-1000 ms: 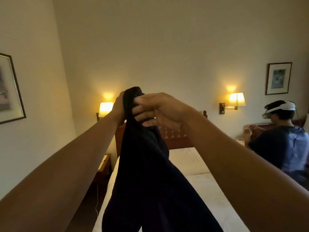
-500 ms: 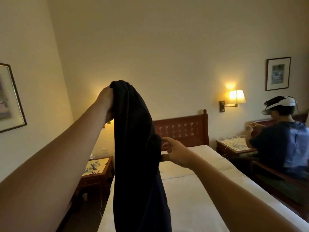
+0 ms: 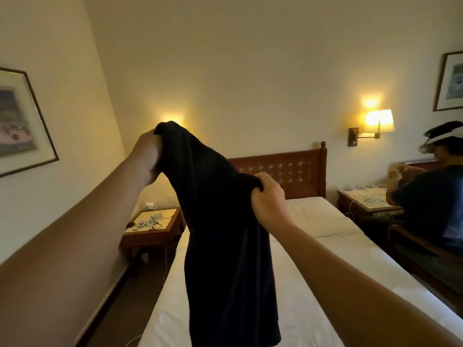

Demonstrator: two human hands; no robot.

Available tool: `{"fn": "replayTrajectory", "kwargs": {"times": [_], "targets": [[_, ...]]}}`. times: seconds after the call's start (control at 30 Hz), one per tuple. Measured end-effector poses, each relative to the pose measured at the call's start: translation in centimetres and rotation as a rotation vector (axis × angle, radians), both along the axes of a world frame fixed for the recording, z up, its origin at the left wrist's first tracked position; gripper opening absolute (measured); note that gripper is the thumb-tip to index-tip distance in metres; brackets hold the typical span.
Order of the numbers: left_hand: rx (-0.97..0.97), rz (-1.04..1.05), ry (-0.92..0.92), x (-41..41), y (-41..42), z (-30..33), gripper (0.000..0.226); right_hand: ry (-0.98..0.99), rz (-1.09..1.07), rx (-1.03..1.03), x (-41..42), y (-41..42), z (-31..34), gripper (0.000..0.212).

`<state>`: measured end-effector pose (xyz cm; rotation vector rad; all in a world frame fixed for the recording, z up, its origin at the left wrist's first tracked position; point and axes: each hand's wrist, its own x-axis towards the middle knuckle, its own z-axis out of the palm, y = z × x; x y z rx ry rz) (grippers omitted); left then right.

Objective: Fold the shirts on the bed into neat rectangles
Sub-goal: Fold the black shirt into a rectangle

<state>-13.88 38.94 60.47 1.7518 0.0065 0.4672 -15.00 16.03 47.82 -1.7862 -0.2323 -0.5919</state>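
A person's two bare arms reach forward over a single bed [image 3: 313, 284] with a white sheet. Between the hands hangs a dark shirt [image 3: 225, 234], held up in the air above the near left part of the mattress. The left hand [image 3: 147, 156] is raised higher, at the left, its fingers curled round the top edge of the cloth. The right hand [image 3: 269, 199] is lower and further right, gripping a bunched fold of the same top edge in a closed fist. The fabric slopes down from left hand to right hand, then drops in long loose folds toward the near edge of the view.

At the far end stands a carved wooden headboard [image 3: 283, 171]. A bedside table [image 3: 152, 226] with tangled cables sits far left. A lit wall lamp [image 3: 378, 121] glows at the far right. Another person [image 3: 431, 196] sits at the right edge, wearing a headset.
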Motion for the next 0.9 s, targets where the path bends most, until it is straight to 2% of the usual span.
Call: {"fn": "replayTrajectory", "kwargs": {"times": [0.13, 0.23, 0.3, 0.37, 0.43, 0.5, 0.6, 0.7, 0.8, 0.9], "targets": [[0.024, -0.036, -0.011, -0.6, 0.7, -4.4, 0.021, -0.061, -0.069, -0.248, 0.0, -0.9, 1.3, 0.006], [0.312, -0.059, 0.108, -0.8, 1.4, -5.8, 0.025, -0.057, -0.073, -0.468, 0.3, -0.4, 3.2, 0.020], [0.542, -0.163, 0.277, -1.5, 1.7, -5.7, 0.034, -0.038, -0.071, -0.594, 0.6, 0.1, 4.5, 0.022], [0.618, -0.270, 0.396, -2.7, 1.7, -5.1, 0.048, -0.025, -0.058, -0.692, 0.8, 0.6, 5.7, 0.020], [0.546, -0.341, 0.332, -3.6, 0.9, -4.9, 0.048, -0.034, -0.045, -0.774, 0.8, 1.4, 6.6, 0.014], [0.496, -0.382, 0.229, -4.3, -1.1, -5.5, 0.037, -0.057, -0.041, -0.847, 0.7, 2.2, 7.3, 0.013], [0.640, -0.269, 0.074, -3.8, -3.5, -7.3, 0.041, -0.099, -0.036, -0.902, 0.7, 2.9, 8.2, 0.016], [0.789, -0.134, -0.087, -2.9, -3.7, -7.5, 0.015, -0.109, -0.036, -0.891, 1.1, 2.1, 8.6, 0.016], [0.736, -0.022, -0.255, -2.4, -3.5, -5.8, 0.017, -0.059, -0.012, -0.834, 1.3, 0.6, 6.7, 0.010], [0.650, -0.008, -0.297, -1.3, -3.5, -4.4, 0.020, 0.001, 0.015, -0.734, 1.0, 0.1, 2.1, 0.006]]}}
